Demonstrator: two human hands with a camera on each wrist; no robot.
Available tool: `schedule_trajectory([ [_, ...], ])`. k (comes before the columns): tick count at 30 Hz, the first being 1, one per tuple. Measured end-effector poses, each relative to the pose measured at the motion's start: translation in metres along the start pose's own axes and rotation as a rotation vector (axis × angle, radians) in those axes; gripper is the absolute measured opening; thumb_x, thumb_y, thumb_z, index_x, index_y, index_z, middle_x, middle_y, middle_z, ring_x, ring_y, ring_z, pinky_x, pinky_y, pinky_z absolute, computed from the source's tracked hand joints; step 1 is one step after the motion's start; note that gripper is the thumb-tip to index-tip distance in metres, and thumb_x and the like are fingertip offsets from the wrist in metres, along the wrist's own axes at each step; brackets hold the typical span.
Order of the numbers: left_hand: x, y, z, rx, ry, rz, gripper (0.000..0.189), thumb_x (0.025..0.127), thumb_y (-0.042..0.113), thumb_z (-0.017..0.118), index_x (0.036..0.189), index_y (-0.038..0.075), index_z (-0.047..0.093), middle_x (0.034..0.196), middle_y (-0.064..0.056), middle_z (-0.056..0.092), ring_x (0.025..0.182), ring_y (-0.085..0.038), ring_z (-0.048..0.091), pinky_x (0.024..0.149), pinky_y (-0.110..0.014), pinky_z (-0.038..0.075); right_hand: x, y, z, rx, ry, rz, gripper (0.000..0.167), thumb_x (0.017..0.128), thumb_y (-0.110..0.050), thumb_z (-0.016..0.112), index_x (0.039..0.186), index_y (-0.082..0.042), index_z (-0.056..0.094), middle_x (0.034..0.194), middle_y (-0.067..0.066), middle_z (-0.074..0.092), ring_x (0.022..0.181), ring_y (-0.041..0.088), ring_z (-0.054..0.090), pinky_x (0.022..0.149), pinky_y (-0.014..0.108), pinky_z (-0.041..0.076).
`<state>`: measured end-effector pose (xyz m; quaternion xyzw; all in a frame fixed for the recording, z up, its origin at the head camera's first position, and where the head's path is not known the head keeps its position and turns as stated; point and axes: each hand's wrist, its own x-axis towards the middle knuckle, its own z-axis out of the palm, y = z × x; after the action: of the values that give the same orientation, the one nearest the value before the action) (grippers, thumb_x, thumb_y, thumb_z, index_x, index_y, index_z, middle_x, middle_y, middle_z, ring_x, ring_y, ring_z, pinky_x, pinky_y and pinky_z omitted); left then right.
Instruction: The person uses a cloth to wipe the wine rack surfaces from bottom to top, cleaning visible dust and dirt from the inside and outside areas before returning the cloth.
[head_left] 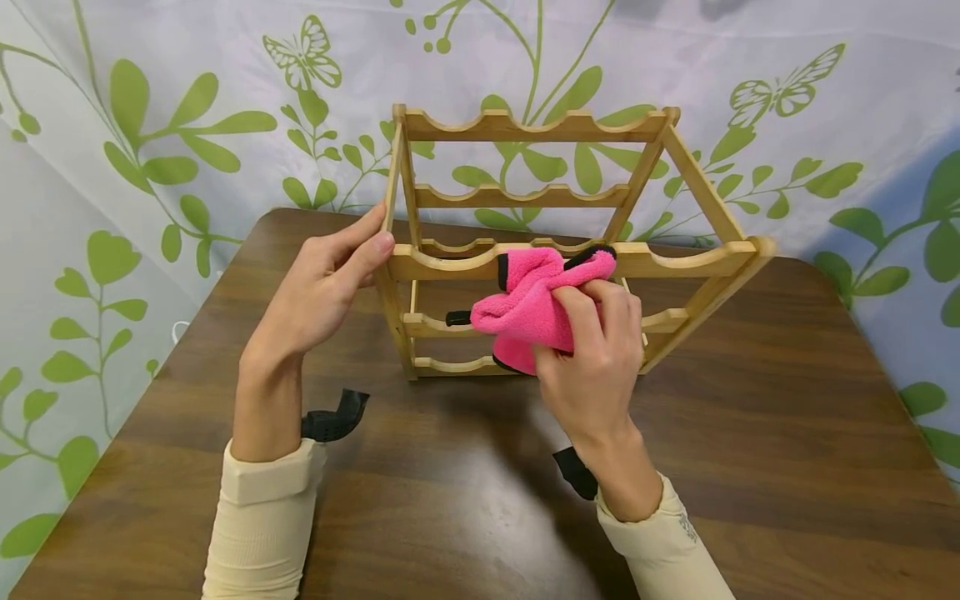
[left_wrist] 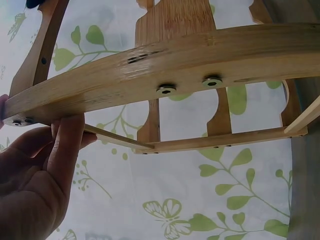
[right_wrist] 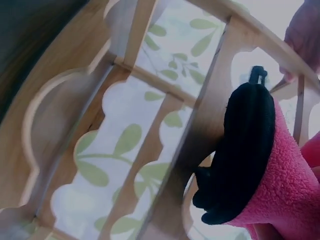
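Note:
A light wooden rack (head_left: 690, 263) with scalloped crossbars stands on the table. My left hand (head_left: 311, 287) holds its left side at the upper front corner, thumb toward the front. In the left wrist view, the fingers (left_wrist: 67, 150) curl against a side post with metal bolts (left_wrist: 212, 81). My right hand (head_left: 596, 367) grips a bunched pink cloth (head_left: 525, 312) with black edging against the top front crossbar, near its middle. The right wrist view shows the cloth's black trim (right_wrist: 245, 150) over a scalloped bar; the right fingers are mostly hidden there.
The brown wooden table (head_left: 442, 517) spreads around the rack. Behind it hangs a pale curtain (head_left: 217, 50) printed with green leaves and butterflies. Black straps (head_left: 333, 417) stick out at both wrists.

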<state>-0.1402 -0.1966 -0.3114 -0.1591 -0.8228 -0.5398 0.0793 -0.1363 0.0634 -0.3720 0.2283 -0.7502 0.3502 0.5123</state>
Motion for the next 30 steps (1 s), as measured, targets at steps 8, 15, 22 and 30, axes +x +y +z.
schedule_trajectory([
  [8, 0.001, 0.002, 0.001, -0.002, 0.007, -0.003, 0.046, 0.106, 0.025, 0.048, 0.148, 0.008, 0.042, 0.149, 0.001, 0.043, 0.122, -0.016, 0.054, 0.096, -0.038, 0.048, -0.003, 0.013, -0.007, -0.011, 0.056, 0.058, 0.023, 0.076, -0.001, 0.07, 0.097, 0.001, 0.064, 0.099, 0.022, 0.06, 0.085, 0.04, 0.056, 0.071, 0.05, 0.042],
  [15, 0.0, 0.003, 0.002, 0.019, 0.002, 0.002, 0.046, 0.106, 0.025, 0.048, 0.148, 0.008, 0.041, 0.15, 0.0, 0.042, 0.126, -0.017, 0.052, 0.097, -0.04, 0.047, 0.0, 0.021, -0.015, -0.029, 0.066, 0.105, 0.024, 0.073, -0.006, 0.072, 0.095, 0.002, 0.063, 0.096, 0.022, 0.06, 0.085, 0.04, 0.057, 0.071, 0.05, 0.041],
  [22, 0.0, 0.003, 0.001, 0.025, -0.001, 0.001, 0.046, 0.106, 0.026, 0.047, 0.148, 0.009, 0.041, 0.151, 0.0, 0.041, 0.127, -0.019, 0.052, 0.096, -0.041, 0.048, 0.008, 0.033, -0.034, -0.045, -0.028, 0.126, 0.033, 0.072, -0.015, 0.074, 0.096, 0.004, 0.062, 0.098, 0.023, 0.059, 0.091, 0.038, 0.058, 0.075, 0.049, 0.046],
  [30, -0.001, 0.003, 0.002, 0.013, -0.008, -0.007, 0.047, 0.106, 0.026, 0.047, 0.15, 0.009, 0.039, 0.152, 0.0, 0.039, 0.133, -0.019, 0.046, 0.098, -0.045, 0.046, 0.018, 0.054, -0.061, -0.099, -0.145, 0.168, 0.039, 0.071, -0.016, 0.075, 0.1, 0.006, 0.061, 0.102, 0.025, 0.057, 0.096, 0.036, 0.057, 0.075, 0.047, 0.048],
])
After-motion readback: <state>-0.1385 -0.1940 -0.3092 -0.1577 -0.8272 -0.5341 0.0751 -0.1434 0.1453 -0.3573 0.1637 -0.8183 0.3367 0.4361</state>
